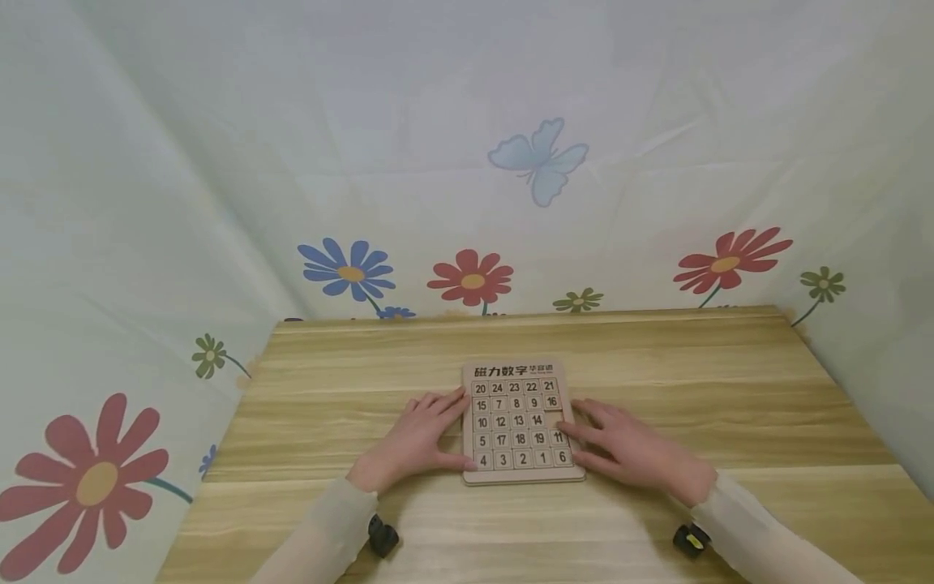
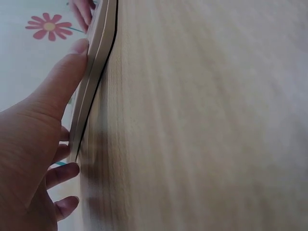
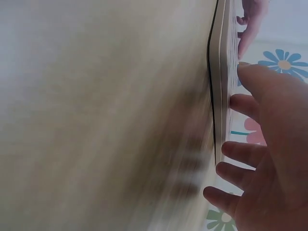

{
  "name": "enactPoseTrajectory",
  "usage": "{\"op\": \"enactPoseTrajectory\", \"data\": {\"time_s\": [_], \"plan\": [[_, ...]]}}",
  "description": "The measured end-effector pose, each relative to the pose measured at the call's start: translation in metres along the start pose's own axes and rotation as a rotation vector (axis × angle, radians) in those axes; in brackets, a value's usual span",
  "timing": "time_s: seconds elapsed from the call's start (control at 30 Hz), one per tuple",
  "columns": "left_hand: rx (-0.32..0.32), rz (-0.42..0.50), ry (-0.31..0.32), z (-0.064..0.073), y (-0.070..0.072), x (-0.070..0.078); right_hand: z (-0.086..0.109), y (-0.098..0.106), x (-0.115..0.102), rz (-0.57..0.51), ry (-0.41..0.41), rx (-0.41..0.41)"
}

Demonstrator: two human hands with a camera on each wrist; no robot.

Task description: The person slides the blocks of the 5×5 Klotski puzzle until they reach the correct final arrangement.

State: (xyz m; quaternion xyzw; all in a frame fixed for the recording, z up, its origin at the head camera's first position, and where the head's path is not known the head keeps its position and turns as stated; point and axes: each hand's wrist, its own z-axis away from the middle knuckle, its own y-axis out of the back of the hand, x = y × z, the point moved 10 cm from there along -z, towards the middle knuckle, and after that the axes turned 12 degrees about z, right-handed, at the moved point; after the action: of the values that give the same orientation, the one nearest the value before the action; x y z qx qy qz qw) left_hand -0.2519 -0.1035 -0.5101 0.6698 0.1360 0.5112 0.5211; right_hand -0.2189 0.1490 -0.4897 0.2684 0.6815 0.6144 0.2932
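Note:
A wooden number slide puzzle (image 1: 520, 478) lies flat on the table, with rows of square numbered tiles under a printed heading. The right end of its middle row shows a bare slot (image 1: 553, 419), beside tile 14 (image 1: 537, 420). My left hand (image 1: 416, 435) rests along the left edge, its thumb on the lower left corner by tile 4 and its fingers spread further up. From the right side, my right hand (image 1: 631, 446) reaches over the edge. Its index fingertip is at tile 11 (image 1: 558, 437), just below the slot, and its thumb is near tile 6 (image 1: 562, 457).
The wood-grain table (image 1: 328, 357) extends around the puzzle on every side. Behind it and at both sides hangs a pale cloth (image 1: 409, 178) printed with flowers and a butterfly. Each sleeve carries a small black device (image 1: 383, 536) at the wrist.

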Motion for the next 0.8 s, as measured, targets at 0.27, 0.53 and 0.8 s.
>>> {"op": "enactPoseTrajectory", "data": {"time_s": [0.27,0.53,0.8], "plan": [[0.004,0.003,0.006,0.000,-0.001,-0.001,0.013,0.002,-0.009,-0.009,0.042,0.031],[0.004,-0.012,0.003,0.000,-0.001,-0.003,0.009,-0.002,-0.001,-0.026,0.006,0.020],[0.007,-0.015,-0.008,-0.001,-0.001,-0.003,0.006,0.001,-0.004,0.001,0.030,0.025]]}}
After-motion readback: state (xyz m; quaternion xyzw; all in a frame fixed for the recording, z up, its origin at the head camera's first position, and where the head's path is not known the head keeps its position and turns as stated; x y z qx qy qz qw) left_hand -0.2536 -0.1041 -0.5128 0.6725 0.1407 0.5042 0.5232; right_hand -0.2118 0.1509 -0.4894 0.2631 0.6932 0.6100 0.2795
